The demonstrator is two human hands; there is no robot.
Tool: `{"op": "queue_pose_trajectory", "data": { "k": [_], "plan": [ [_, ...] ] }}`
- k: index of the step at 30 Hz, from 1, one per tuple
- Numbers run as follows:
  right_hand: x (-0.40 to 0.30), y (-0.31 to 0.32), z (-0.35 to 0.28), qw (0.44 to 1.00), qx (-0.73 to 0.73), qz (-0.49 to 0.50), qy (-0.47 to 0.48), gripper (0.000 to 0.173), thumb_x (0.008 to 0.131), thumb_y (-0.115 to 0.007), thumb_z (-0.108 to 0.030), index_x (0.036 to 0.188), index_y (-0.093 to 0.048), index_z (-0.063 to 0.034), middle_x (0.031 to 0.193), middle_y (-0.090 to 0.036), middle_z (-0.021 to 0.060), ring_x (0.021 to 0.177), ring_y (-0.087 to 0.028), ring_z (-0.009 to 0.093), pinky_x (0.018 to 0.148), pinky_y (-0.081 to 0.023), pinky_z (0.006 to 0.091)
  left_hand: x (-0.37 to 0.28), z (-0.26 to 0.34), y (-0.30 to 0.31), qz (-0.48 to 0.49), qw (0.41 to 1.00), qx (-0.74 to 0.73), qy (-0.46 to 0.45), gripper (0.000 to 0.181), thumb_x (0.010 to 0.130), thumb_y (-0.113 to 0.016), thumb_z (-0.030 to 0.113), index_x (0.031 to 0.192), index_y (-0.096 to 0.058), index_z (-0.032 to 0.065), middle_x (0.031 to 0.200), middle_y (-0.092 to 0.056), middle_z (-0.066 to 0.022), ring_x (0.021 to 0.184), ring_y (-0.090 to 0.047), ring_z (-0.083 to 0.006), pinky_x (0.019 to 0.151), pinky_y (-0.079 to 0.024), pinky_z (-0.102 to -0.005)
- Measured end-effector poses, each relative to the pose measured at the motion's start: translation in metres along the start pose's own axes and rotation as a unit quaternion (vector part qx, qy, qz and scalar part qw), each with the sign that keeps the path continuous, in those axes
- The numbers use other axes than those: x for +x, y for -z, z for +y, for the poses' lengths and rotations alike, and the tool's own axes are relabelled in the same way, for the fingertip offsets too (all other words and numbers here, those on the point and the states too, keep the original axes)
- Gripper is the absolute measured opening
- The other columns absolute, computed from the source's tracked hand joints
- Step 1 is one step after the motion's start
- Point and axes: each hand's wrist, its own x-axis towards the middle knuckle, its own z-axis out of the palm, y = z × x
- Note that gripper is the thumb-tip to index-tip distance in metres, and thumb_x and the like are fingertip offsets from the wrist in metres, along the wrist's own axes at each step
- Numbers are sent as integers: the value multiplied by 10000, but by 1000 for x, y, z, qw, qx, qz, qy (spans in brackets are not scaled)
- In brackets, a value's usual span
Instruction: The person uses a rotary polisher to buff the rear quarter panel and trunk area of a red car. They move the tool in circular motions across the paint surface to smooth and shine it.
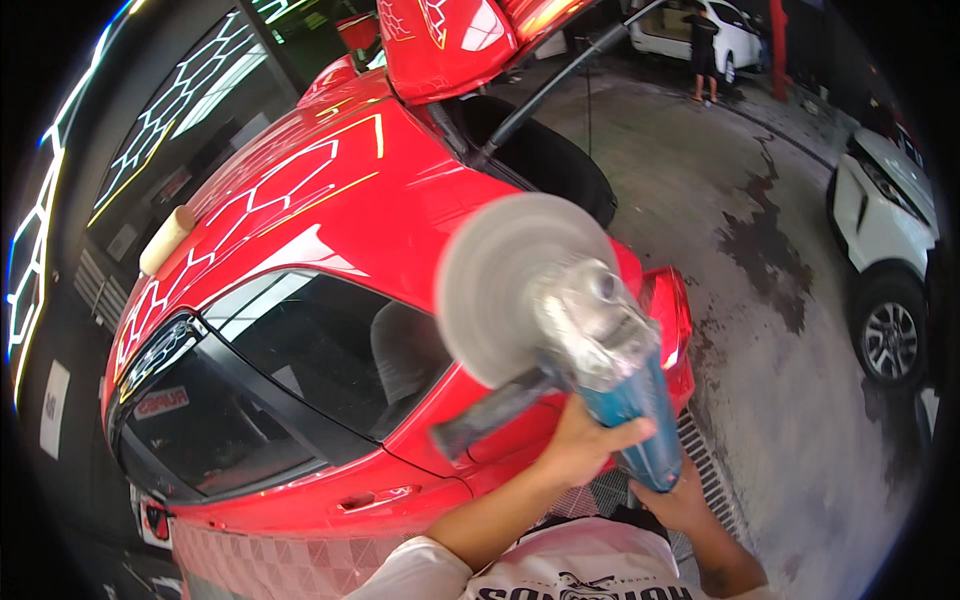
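A blue-bodied rotary polisher (637, 412), its metal head partly wrapped in clear film or tape, is held up in front of me. My left hand (589, 446) grips the middle of its body, thumb across the top. At the tail end of the body, my right hand (671, 491) holds on from below. A round pale polishing pad (502, 292) on the head looks blurred. The black side handle (487, 416) sticks out to the left, with no hand on it. Behind the tool is a red car (390, 210); whether the pad touches it I cannot tell.
The car's tailgate (450, 52) is raised on a strut (562, 82). A pale cylindrical roll (166, 240) lies on the roof. A floor drain grate (709, 465) runs to the right. White vehicles (892, 217) stand farther right and back, with a person (703, 52) near one.
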Motion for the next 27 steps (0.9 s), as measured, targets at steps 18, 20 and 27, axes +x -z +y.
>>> {"op": "queue_pose_trajectory", "data": {
  "k": [18,20,27],
  "plan": [
    [137,118,-81,876,-37,-418,237,1204,887,-810,-244,1686,48,31,1399,-607,357,1178,-714,474,1006,-570,498,42,47,-66,129,968,-112,-186,999,806,-927,398,1576,-408,31,1437,-608,-218,1335,-630,-388,1103,-553,-588],
    [146,97,-103,862,-6,-462,206,1161,911,-778,-221,1680,50,47,1385,-596,387,1104,-733,490,961,-584,512,29,59,-48,128,956,-116,-235,1091,794,-923,416,1635,-323,66,1450,-594,-227,1345,-620,-408,1118,-536,-631],
    [154,6,-159,836,-32,-483,259,1147,931,-773,-211,1691,52,31,1320,-625,385,1140,-698,520,988,-547,553,-11,108,29,53,917,-96,-384,1089,910,-759,645,1663,-251,46,1480,-565,-242,1358,-595,-432,1119,-470,-754]
  ]
}}
